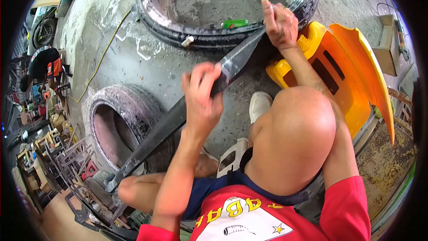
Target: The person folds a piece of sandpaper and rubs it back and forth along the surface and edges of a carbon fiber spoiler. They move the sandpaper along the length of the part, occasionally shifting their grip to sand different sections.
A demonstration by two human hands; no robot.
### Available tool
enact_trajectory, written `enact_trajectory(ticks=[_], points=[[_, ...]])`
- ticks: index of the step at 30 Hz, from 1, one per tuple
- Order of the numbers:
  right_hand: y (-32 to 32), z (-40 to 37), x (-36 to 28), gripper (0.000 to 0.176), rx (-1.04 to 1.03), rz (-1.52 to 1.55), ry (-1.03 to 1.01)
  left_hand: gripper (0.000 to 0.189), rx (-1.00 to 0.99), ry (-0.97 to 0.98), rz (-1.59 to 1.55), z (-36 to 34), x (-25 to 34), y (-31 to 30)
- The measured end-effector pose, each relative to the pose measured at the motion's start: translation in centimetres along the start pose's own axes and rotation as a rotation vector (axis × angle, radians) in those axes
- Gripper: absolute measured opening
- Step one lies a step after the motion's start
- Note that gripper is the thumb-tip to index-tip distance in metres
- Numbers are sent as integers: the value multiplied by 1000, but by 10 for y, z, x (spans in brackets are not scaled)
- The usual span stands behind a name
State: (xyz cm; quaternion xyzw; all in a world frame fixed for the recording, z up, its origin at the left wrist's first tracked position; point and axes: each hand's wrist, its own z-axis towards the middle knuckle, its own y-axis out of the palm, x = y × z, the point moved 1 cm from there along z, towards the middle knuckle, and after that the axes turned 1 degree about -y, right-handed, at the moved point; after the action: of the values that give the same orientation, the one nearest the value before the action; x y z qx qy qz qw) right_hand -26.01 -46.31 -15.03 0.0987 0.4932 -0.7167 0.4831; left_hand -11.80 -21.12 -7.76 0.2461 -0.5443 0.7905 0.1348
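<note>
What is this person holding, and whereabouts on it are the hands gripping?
A long dark grey rubber-like strip. The left hand grips it near the middle; the right hand grips its far end.

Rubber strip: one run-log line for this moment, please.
left hand grips rubber strip mid-length | right hand grips its upper end | strip slants over tyre

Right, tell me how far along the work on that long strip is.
Done: the long dark strip looks like one loose piece, passing over the smaller tyre. In hand: the left hand grips its middle and the right hand holds its upper end by the big tyre. Left: hard to say; both tyres lie on the floor, and no finished pieces show.
</note>
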Motion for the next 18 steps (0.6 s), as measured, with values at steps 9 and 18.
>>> enact_trajectory(ticks=[9, 18], points=[[2, 0, 4, 57, 15, 6, -37, 31, 40, -12, -8, 14, 1, 1], [-1, 1, 2, 52, -37, 51, 36, 33, 30, -8, -5, 6, -2, 6]])
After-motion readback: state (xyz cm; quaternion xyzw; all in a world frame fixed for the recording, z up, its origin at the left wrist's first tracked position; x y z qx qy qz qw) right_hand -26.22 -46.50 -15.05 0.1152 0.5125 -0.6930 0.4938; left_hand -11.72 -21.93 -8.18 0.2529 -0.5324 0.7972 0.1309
